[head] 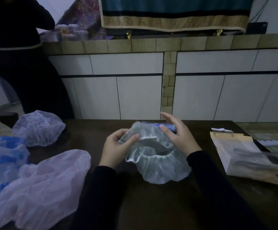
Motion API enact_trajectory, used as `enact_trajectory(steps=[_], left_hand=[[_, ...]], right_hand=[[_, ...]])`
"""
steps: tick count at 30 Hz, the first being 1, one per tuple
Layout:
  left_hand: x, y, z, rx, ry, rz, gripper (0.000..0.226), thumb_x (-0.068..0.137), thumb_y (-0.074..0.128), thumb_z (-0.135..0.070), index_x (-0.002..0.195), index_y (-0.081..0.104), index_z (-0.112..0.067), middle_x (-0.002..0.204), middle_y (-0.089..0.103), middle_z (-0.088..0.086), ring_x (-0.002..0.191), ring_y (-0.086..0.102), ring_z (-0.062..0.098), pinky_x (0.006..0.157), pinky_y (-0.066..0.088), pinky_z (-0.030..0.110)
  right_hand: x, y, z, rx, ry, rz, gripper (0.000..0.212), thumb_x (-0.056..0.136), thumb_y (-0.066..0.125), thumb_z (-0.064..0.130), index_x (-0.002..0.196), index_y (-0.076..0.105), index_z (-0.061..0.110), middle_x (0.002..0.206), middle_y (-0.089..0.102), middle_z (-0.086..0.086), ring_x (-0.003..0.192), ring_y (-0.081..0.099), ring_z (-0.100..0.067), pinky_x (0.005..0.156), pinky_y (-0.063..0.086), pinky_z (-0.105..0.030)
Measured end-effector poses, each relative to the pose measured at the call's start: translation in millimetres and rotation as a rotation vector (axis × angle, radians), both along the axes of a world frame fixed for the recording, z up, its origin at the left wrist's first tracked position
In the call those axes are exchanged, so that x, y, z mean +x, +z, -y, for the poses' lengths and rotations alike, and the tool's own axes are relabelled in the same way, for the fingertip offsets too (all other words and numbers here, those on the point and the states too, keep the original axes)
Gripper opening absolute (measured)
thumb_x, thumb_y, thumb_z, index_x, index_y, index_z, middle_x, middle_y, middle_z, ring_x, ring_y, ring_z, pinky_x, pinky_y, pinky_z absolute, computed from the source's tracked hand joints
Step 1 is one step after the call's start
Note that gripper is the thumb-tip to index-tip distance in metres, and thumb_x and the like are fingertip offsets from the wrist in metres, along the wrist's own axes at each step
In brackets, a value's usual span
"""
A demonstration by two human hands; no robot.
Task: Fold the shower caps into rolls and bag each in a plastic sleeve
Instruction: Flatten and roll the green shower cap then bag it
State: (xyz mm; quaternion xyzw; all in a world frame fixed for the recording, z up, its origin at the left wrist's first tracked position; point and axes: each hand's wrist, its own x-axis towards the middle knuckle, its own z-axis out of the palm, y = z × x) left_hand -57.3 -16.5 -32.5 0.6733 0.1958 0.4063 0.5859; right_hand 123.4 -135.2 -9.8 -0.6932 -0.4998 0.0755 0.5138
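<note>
A translucent pale blue-green shower cap [158, 170] with a white elastic rim lies open on the dark table [151, 205] in front of me. My left hand [116, 146] pinches the cap's rim at its left side between thumb and fingers. My right hand [178, 136] hovers over the cap's far right edge with fingers spread and relaxed, touching it lightly. A rolled cap in a blue-printed plastic sleeve [166, 126] lies just behind the cap, partly hidden by my right hand.
Loose shower caps lie at the left: a pink one [40, 185], a blue-patterned one [2, 156] and a pale one [38, 128]. A stack of plastic sleeves [247, 156] sits at the right. A person in dark clothes [18, 55] stands at the tiled counter [151, 44].
</note>
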Motion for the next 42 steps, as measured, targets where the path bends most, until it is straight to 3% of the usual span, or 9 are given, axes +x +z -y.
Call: enact_trajectory(steps=[4,9,12,16,19,21,26,36,42], left_hand=[[4.5,4.5,3.3,-0.148,-0.272,0.092,0.028,0.075,0.071,-0.024,0.099,0.076,-0.01,0.098,0.072,0.016,0.091,0.069,0.028,0.082,0.054,0.036],[2.4,4.9,6.6,-0.274,-0.545,0.199,0.054,0.066,0.073,-0.022,0.116,0.07,-0.005,0.119,0.065,0.022,0.108,0.064,0.033,0.088,0.054,0.039],[5.2,-1.0,1.9,-0.226,-0.529,0.182,0.062,0.067,0.084,-0.022,0.123,0.065,-0.004,0.125,0.063,0.023,0.113,0.062,0.033,0.092,0.052,0.042],[7.5,-3.1,1.3,-0.28,-0.393,0.216,0.052,0.066,0.077,0.0,0.116,0.063,0.004,0.11,0.069,0.022,0.094,0.069,0.028,0.081,0.058,0.037],[7.4,0.5,3.4,-0.304,-0.309,0.24,0.03,0.073,0.071,0.006,0.101,0.072,-0.005,0.1,0.073,0.015,0.086,0.071,0.024,0.071,0.06,0.032],[7.6,0.5,-0.6,-0.341,-0.246,0.231,0.022,0.08,0.074,-0.007,0.102,0.073,-0.01,0.108,0.072,0.017,0.093,0.071,0.025,0.077,0.059,0.035],[6.6,-7.2,-4.7,-0.382,-0.33,-0.037,0.064,0.083,0.062,-0.065,0.131,0.061,-0.023,0.134,0.06,0.013,0.127,0.053,0.037,0.111,0.028,0.064],[18.5,-13.2,12.8,-0.346,-0.411,-0.006,0.066,0.063,0.088,-0.041,0.118,0.064,-0.014,0.117,0.068,0.014,0.108,0.064,0.033,0.099,0.046,0.053],[22.4,-17.2,11.8,-0.259,-0.151,-0.173,0.045,0.065,0.087,-0.006,0.105,0.067,-0.012,0.101,0.075,0.012,0.096,0.071,0.034,0.092,0.052,0.057]], right_hand=[[-4.8,-3.4,-9.2,-0.072,0.063,0.074,0.054,0.095,0.051,0.044,0.145,0.033,0.041,0.135,0.044,0.019,0.131,0.032,-0.003,0.107,0.029,-0.033],[-2.1,-2.3,-12.0,-0.062,0.057,0.126,0.037,0.093,0.058,0.034,0.129,0.051,0.04,0.114,0.046,0.008,0.116,0.041,-0.009,0.104,0.038,-0.037],[0.0,0.7,-11.4,-0.06,0.089,0.093,0.022,0.091,0.063,0.029,0.111,0.058,0.039,0.129,0.04,0.015,0.125,0.034,-0.004,0.102,0.032,-0.031],[1.6,2.8,-6.5,-0.149,0.203,-0.08,0.045,0.094,0.059,0.029,0.135,0.043,0.039,0.125,0.055,0.011,0.119,0.049,-0.007,0.098,0.041,-0.028],[0.5,1.8,-8.4,-0.238,0.141,-0.01,0.038,0.093,0.059,0.028,0.13,0.054,0.036,0.12,0.059,0.006,0.113,0.054,-0.011,0.086,0.046,-0.018],[-1.2,3.2,-11.1,-0.171,-0.006,0.044,0.021,0.091,0.062,0.029,0.112,0.064,0.032,0.113,0.059,0.012,0.102,0.055,-0.003,0.085,0.047,-0.022],[5.5,11.9,-9.4,0.016,-0.274,-0.084,0.015,0.092,0.061,0.032,0.1,0.064,0.02,0.095,0.06,0.01,0.093,0.057,-0.009,0.076,0.047,-0.027],[11.6,12.2,4.7,-0.016,-0.37,-0.215,0.012,0.096,0.053,0.03,0.099,0.058,0.02,0.103,0.06,0.001,0.091,0.056,-0.013,0.072,0.042,-0.026],[10.7,-1.6,6.7,-0.077,-0.4,-0.242,0.015,0.099,0.047,0.026,0.105,0.056,0.016,0.103,0.059,-0.002,0.089,0.054,-0.014,0.075,0.04,-0.027]])
